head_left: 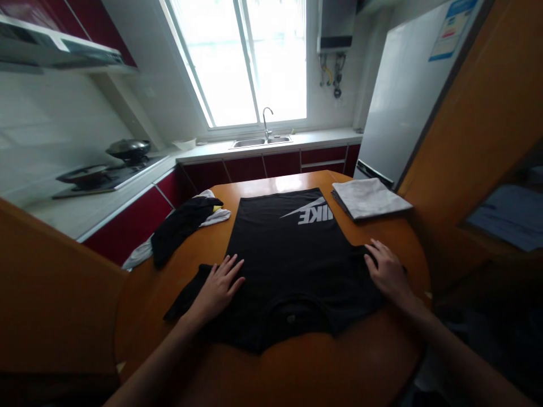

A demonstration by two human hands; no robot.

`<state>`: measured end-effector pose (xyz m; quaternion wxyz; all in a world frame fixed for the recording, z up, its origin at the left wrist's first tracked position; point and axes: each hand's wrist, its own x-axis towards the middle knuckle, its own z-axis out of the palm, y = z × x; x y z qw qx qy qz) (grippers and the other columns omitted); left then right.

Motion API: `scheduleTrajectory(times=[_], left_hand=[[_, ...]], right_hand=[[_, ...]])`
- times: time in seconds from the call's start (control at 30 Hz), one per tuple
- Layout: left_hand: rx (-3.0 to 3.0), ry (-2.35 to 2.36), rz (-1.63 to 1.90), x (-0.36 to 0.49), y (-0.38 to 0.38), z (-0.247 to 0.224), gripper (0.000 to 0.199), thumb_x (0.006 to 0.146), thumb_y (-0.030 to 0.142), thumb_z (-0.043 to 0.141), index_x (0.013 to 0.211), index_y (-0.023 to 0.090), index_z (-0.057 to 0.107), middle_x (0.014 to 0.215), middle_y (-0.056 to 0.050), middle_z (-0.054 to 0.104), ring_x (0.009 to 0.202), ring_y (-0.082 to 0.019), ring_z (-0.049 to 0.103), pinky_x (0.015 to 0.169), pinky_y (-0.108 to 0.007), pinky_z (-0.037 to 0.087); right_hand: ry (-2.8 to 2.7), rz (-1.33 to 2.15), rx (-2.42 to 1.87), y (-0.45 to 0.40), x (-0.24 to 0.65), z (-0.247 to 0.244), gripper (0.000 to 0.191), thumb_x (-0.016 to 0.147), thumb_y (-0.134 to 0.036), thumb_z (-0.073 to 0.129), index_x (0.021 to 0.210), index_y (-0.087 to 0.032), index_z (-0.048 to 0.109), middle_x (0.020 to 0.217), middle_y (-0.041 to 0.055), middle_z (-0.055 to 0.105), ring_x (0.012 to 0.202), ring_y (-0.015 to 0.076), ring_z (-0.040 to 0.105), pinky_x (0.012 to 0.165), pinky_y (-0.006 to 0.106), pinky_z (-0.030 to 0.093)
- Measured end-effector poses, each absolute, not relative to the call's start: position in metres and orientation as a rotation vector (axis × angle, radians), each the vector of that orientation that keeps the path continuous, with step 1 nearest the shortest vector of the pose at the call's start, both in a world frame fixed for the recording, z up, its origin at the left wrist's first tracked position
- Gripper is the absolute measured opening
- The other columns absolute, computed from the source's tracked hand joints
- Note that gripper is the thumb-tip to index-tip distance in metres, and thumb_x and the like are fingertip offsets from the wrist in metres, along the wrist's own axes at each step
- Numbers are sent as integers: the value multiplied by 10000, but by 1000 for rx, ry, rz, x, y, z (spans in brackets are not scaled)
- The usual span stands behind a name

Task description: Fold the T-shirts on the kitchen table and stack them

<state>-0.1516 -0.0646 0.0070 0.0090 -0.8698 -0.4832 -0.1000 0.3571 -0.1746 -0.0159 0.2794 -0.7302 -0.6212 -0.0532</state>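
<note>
A black T-shirt point(288, 254) with a white logo lies spread on the wooden table point(382, 356), its neckline toward me and its hem at the far side. My left hand point(218, 285) rests on the shirt by the left sleeve, fingers spread, holding nothing. On the right sleeve lies my right hand point(384, 268), its fingers apart and nothing gripped in them. Both sleeves stick out sideways beyond the hands.
Rumpled black and white clothes point(184, 226) lie at the table's left edge. Folded cloth point(369, 198), white on top, is at the far right. Beyond the table are a sink point(263, 141), a stove point(112, 175) with pans, and a fridge point(403, 96).
</note>
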Motion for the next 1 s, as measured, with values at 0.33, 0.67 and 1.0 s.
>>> scheduleTrajectory(times=[0.33,0.67,1.0], left_hand=[[-2614,-1815,-310,-85,-52,-1,666,1010,468,395,1485,1,397,1581,-277,313,1498,-356,261,1182,-528,301],[-2466,-1992,-229,-105,-34,0,722,1025,533,325,1517,5,344,1598,-268,276,1506,-355,242,1200,-533,247],[-2564,-1815,-305,-95,-47,0,748,1020,586,294,1558,67,305,1636,-199,240,1527,-321,188,1221,-512,216]], right_hand=[[-1932,29,-1774,-128,287,19,474,953,-246,376,1340,-98,607,1512,174,483,1457,296,358,1182,505,328],[-2075,264,-1888,-78,227,1,550,981,-283,376,1479,-60,452,1584,213,363,1491,335,286,1172,537,304],[-1996,215,-1965,-85,237,-5,624,1011,-426,339,1547,-108,356,1640,187,245,1528,319,172,1196,568,218]])
